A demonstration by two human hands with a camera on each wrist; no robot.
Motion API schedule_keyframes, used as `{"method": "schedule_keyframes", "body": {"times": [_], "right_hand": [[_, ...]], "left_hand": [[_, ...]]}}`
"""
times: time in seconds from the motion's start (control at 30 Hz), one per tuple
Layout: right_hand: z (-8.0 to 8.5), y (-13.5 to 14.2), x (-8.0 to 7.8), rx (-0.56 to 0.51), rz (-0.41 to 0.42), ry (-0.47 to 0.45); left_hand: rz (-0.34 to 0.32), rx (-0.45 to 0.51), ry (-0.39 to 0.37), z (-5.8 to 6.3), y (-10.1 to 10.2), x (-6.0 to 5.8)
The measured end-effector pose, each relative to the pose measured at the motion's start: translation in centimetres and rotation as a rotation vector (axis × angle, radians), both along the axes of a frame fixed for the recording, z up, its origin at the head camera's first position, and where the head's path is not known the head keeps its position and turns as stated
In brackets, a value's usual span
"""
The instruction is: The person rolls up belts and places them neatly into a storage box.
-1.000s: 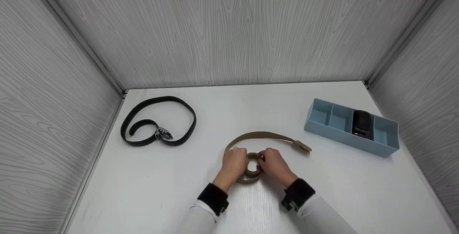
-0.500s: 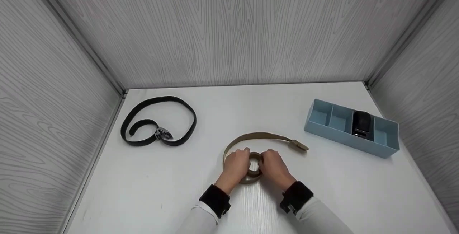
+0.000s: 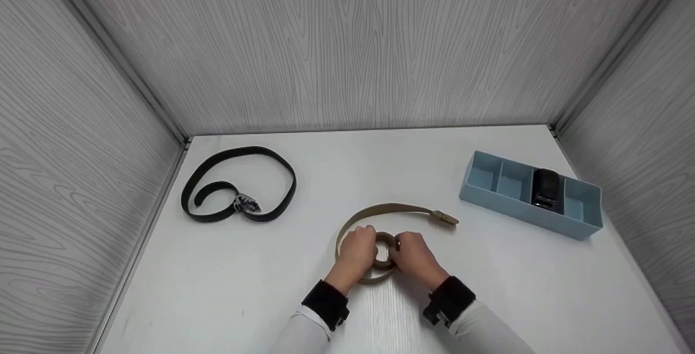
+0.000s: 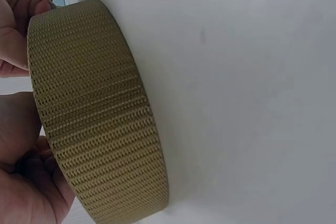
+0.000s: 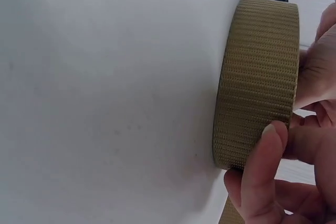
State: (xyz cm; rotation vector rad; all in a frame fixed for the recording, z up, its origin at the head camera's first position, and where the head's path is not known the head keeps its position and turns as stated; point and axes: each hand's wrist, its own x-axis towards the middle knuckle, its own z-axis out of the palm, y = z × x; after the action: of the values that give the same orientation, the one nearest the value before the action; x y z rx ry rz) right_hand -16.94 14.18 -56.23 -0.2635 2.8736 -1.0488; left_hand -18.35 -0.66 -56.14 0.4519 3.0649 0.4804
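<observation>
A tan webbing belt (image 3: 388,208) stands on edge on the white table, partly wound into a small round coil in front of me. From the coil its loose length sweeps round to the left and back, ending in a tan buckle (image 3: 445,217) at the right. My left hand (image 3: 357,251) grips the coil's left side with curled fingers. At the opposite side, my right hand (image 3: 415,256) pinches the coil between thumb and fingers. In the right wrist view, a fingertip presses the outer face of the ribbed webbing (image 5: 257,77). Ribbed webbing (image 4: 100,108) also fills the left wrist view's foreground.
A black belt (image 3: 255,150) with a silver buckle (image 3: 247,203) lies in an open loop at the back left. At the right stands a blue divided box (image 3: 516,210); one compartment holds a black rounded item (image 3: 546,185) with a shiny end. Grey wood-grain panels (image 3: 336,44) enclose the table.
The belt's buckle end has slid left, toward the coil. Both hands stay around the coil with small finger shifts. The black belt and box remain in place.
</observation>
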Motion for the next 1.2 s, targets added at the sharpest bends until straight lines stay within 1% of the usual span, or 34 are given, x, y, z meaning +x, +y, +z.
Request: {"method": "schedule_keyframes", "body": {"times": [0.07, 0.2, 0.3, 0.4, 0.47, 0.63, 0.7, 0.83, 0.93, 0.97, 1.07, 1.1, 1.2], "right_hand": [[0.03, 0.01, 0.03, 0.008, 0.012, 0.013], [0.1, 0.06, -0.09, 0.054, 0.062, 0.074], [0.15, 0.07, -0.26, 0.092, 0.109, 0.114], [0.05, 0.14, -0.37, 0.114, 0.133, 0.14], [-0.06, 0.2, -0.41, 0.102, 0.121, 0.134], [-0.19, 0.28, -0.22, 0.038, 0.056, 0.047], [-0.22, 0.26, -0.1, 0.036, 0.047, 0.043], [-0.38, 0.2, -0.03, 0.071, 0.061, 0.122], [-0.46, 0.15, -0.15, 0.131, 0.08, 0.177], [-0.46, 0.13, -0.2, 0.149, 0.083, 0.184], [-0.44, 0.09, -0.35, 0.176, 0.083, 0.172], [-0.42, 0.09, -0.37, 0.161, 0.072, 0.163], [-0.28, 0.15, -0.2, 0.087, 0.025, 0.083]], "left_hand": [[-0.001, -0.004, -0.013, 0.17, -0.03, -0.01], [-0.008, -0.036, -0.014, 0.55, -0.15, -0.2], [-0.019, -0.055, -0.001, 0.58, -0.24, -0.36], [-0.037, -0.048, 0.007, 0.4, -0.22, -0.36], [-0.041, -0.041, 0.018, 0.25, -0.2, -0.34], [-0.027, -0.029, 0.045, 0.15, -0.28, -0.28], [-0.023, -0.014, 0.045, 0.15, -0.32, -0.21], [-0.022, -0.004, 0.04, 0.06, -0.34, -0.23], [-0.025, -0.017, 0.049, -0.01, -0.3, -0.39], [-0.026, -0.021, 0.057, -0.03, -0.29, -0.43], [-0.035, -0.031, 0.069, -0.06, -0.26, -0.5], [-0.037, -0.034, 0.072, -0.06, -0.28, -0.48], [-0.031, -0.008, 0.071, -0.11, -0.3, -0.37]]}}
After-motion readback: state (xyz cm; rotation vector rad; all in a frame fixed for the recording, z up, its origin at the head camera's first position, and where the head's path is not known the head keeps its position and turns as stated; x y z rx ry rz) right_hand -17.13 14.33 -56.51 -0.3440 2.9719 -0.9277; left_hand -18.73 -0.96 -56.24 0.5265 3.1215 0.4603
